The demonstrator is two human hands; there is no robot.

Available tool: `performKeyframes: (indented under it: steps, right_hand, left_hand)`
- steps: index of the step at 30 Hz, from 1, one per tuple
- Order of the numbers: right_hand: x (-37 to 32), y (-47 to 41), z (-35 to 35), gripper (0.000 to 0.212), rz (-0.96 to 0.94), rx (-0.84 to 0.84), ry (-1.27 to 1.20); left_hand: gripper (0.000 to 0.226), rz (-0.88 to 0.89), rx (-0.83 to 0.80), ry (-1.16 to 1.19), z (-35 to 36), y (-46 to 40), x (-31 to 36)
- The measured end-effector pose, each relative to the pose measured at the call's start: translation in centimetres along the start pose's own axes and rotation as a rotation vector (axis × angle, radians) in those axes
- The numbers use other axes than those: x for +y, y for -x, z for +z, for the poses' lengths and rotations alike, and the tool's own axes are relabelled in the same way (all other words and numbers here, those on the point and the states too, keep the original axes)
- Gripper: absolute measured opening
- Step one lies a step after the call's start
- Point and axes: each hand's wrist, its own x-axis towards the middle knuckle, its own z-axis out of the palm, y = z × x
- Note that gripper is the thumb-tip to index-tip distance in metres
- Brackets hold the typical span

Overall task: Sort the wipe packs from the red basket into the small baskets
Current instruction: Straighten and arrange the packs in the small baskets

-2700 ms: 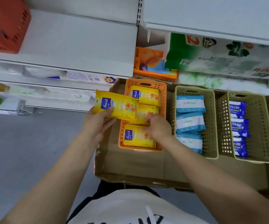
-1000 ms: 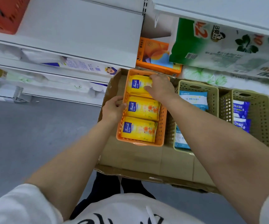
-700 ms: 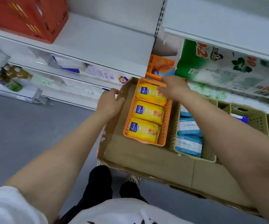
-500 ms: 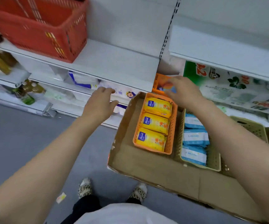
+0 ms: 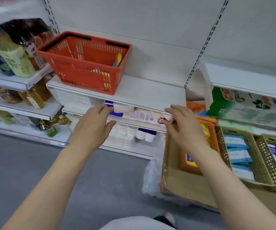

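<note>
Reaching up with nothing in them, the left hand [image 5: 92, 128] and right hand [image 5: 184, 130] were open; wipe packs [image 5: 117, 59] in the red basket [image 5: 84, 63] looked soft, light, best pinched by an edge.

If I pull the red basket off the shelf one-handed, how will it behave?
The red basket looks like rigid slotted plastic, so probably stiff. Only a few packs show inside, so likely light. They lean at one end, so it might tip slightly.

Even, bright overhead light with soft shadows; motion blur smears the left-hand packaged goods [image 5: 16, 52] (edges bow, wide-angle).
</note>
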Motion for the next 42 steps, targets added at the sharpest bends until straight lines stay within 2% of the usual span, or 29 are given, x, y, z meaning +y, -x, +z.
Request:
performKeyframes:
  steps: [5,10,20,26,33,42]
  right_hand:
    - [-6.3,-0.9,4.6,0.041,0.004,-0.073,-0.013]
    - [-9.7,-6.1,7.3,0.043,-0.026,-0.099,-0.054]
    - [-14.0,-27.8,14.6,0.047,-0.059,-0.043,-0.148]
    - [-14.9,-39.7,17.2,0.049,-0.048,-0.106,-0.159]
    - [-15.3,-48.2,23.0,0.049,-0.008,-0.341,-0.037]
    - [-14.3,-56.5,34.8,0.057,0.128,-0.847,0.190]
  left_hand:
    - [0.042,-0.033,0.004,0.009,-1.2,-0.3,-6.3]
    - [0.040,-0.032,0.020,0.025,-1.3,-3.8,-10.9]
    - [0.047,-0.032,0.031,-0.118,-3.7,-21.1,-23.0]
    - [0.045,-0.073,-0.008,-0.049,-4.3,-31.6,-28.1]
    - [0.051,-0.100,-0.200,-0.012,-1.6,-39.3,-34.2]
    - [0.067,-0.040,-0.676,-0.093,3.3,-47.7,-39.3]
